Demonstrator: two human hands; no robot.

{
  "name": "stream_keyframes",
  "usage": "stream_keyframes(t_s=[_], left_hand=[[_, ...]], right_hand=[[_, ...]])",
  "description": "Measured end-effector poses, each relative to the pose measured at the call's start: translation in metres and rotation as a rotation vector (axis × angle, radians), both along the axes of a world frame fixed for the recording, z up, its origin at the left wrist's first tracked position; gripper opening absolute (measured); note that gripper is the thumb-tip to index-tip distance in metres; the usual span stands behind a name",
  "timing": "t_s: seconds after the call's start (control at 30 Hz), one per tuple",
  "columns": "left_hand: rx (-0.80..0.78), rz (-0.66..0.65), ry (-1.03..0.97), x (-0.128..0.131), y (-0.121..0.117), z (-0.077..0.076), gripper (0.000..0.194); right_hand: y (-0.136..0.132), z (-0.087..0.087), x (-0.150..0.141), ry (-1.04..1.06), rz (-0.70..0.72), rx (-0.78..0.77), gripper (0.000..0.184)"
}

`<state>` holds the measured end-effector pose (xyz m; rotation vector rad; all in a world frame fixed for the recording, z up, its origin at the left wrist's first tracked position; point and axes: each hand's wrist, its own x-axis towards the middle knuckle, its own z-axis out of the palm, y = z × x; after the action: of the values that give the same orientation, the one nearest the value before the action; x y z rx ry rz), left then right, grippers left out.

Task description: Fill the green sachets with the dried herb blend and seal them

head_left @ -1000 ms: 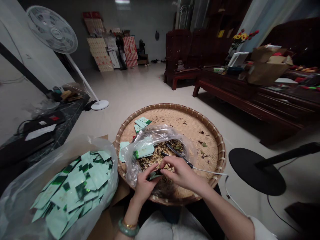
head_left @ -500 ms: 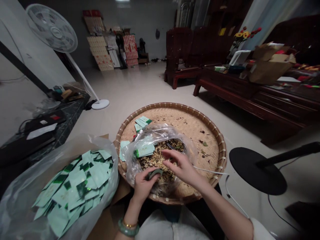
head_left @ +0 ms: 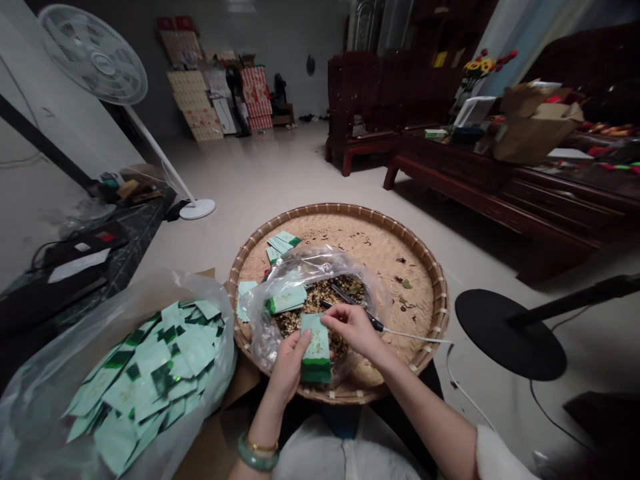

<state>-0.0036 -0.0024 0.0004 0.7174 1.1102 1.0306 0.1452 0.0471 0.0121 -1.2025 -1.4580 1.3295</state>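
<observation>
Both hands hold one small pale-green packet (head_left: 316,348) with a dark green band, upright over a clear plastic bag of loose dried tea (head_left: 320,300). My left hand (head_left: 290,363) grips its left edge. My right hand (head_left: 353,327) pinches the packet's top corner. The bag lies in a round woven bamboo tray (head_left: 430,267) on my lap. A thin black tool with a white cord (head_left: 373,323) rests in the bag by my right hand. Another green packet (head_left: 286,300) lies inside the bag.
A large plastic bag full of several green packets (head_left: 145,373) sits at my left. Two or three more packets (head_left: 281,243) lie at the tray's far side. A black round stand base (head_left: 510,340) is on the right, a white floor fan (head_left: 95,57) at the back left, dark wooden furniture (head_left: 475,173) behind.
The packet was low and flat between my hands over the tea. My right hand dipped into the tea, and now both hands hold the packet upright.
</observation>
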Motion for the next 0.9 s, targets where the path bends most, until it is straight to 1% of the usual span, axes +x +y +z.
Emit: stream_keyframes(t_s=[0.1,0.17,0.2,0.27,0.33,0.43,0.5,0.57,0.63,0.7,0.77,0.83,0.9], left_hand=[[-0.099,-0.046,-0.046,0.005,-0.002,0.004,0.055],[-0.113,-0.016,-0.061,0.007,-0.002,0.005,0.053],[-0.113,0.004,-0.070,0.007,-0.001,0.006,0.050],[-0.110,0.027,-0.085,0.007,0.000,0.008,0.048],[-0.115,0.034,-0.084,0.006,0.001,0.009,0.049],[-0.116,0.044,-0.066,0.006,0.001,0.009,0.049],[-0.104,0.046,-0.058,0.007,0.002,0.008,0.048],[-0.095,0.051,-0.049,0.007,0.002,0.007,0.047],[-0.099,0.066,-0.040,0.006,0.002,0.005,0.048],[-0.102,0.084,-0.036,0.004,0.003,0.004,0.048],[-0.097,0.095,-0.028,0.001,0.003,0.004,0.046],[-0.087,0.100,-0.011,-0.001,0.004,0.005,0.044],[-0.081,0.099,0.006,-0.002,0.005,0.005,0.043]], right_hand=[[0.002,-0.007,0.002,-0.013,-0.032,0.000,0.023],[0.005,-0.011,0.010,-0.098,-0.068,0.097,0.024],[0.007,-0.013,0.015,-0.181,-0.098,0.183,0.024],[0.012,-0.019,0.027,-0.424,-0.150,0.373,0.025],[0.016,-0.025,0.037,-0.705,-0.142,0.456,0.035],[0.020,-0.030,0.040,-1.033,-0.057,0.429,0.045],[0.022,-0.029,0.035,-1.153,-0.017,0.400,0.049],[0.025,-0.025,0.030,-1.209,0.005,0.360,0.049],[0.029,-0.021,0.028,-1.202,0.028,0.313,0.042],[0.034,-0.017,0.033,-1.122,0.044,0.273,0.033],[0.037,-0.012,0.042,-0.969,0.029,0.242,0.031],[0.037,-0.005,0.052,-0.757,0.006,0.208,0.038],[0.033,0.007,0.062,-0.532,0.031,0.155,0.045]])
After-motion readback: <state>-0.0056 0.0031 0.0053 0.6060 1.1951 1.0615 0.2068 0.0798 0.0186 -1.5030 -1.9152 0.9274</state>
